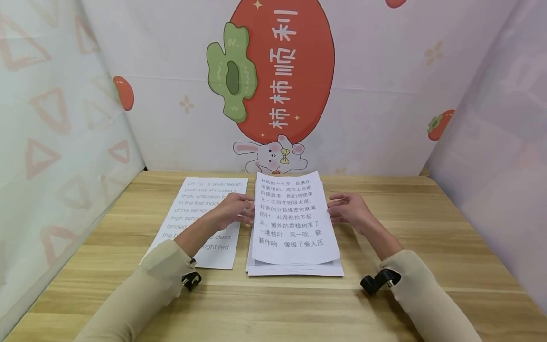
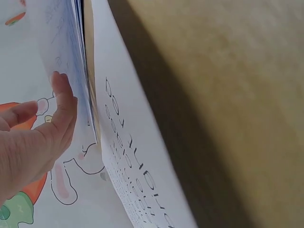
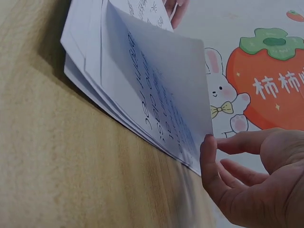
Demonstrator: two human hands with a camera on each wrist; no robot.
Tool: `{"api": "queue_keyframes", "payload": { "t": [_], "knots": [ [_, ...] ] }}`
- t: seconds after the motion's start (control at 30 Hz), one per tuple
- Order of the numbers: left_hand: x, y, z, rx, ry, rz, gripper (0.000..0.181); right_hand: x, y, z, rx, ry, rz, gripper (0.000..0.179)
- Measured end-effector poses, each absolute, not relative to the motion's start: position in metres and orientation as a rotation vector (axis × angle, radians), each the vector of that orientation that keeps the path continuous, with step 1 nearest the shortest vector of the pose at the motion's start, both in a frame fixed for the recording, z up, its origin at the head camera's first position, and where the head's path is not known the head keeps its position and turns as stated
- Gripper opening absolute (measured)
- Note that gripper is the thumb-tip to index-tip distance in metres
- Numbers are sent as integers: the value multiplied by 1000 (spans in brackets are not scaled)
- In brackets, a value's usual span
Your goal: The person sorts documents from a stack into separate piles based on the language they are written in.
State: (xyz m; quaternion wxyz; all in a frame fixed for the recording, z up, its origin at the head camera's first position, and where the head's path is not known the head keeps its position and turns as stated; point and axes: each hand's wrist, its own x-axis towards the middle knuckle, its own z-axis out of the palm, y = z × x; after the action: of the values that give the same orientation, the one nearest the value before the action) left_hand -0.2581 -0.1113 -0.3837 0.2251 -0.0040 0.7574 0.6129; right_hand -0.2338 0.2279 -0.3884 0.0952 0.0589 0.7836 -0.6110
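Note:
A printed sheet of paper point(image 1: 290, 221) with Chinese text lies uppermost, its near edge bowed up over a paper stack point(image 1: 295, 271). My right hand point(image 1: 353, 213) pinches its right edge between thumb and finger. In the right wrist view the sheet point(image 3: 190, 61) slants up from the layers below, where English lettering shows. On the opposite side, my left hand point(image 1: 231, 211) has its fingertips right at the sheet's left edge. The left wrist view shows that hand point(image 2: 42, 137) with thumb apart from its loosely extended fingers.
Left of the stack lies a page with large English print point(image 1: 196, 259), partly covered by my left forearm. All this rests on a wooden table point(image 1: 427, 218). Patterned fabric walls point(image 1: 380, 95) stand at the back and both sides. Each wrist wears a small black camera point(image 1: 376, 281).

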Motion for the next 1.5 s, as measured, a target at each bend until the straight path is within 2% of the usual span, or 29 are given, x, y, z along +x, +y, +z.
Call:
{"api": "queue_keyframes", "payload": {
  "t": [0.33,1.5],
  "knots": [
    [-260,-105,-386,52,2173,1616,61,-239,225,-390,203,2305,-1804,53],
    [-256,-69,-376,99,2127,1667,65,-233,251,-385,276,2404,-1731,52]
  ]
}}
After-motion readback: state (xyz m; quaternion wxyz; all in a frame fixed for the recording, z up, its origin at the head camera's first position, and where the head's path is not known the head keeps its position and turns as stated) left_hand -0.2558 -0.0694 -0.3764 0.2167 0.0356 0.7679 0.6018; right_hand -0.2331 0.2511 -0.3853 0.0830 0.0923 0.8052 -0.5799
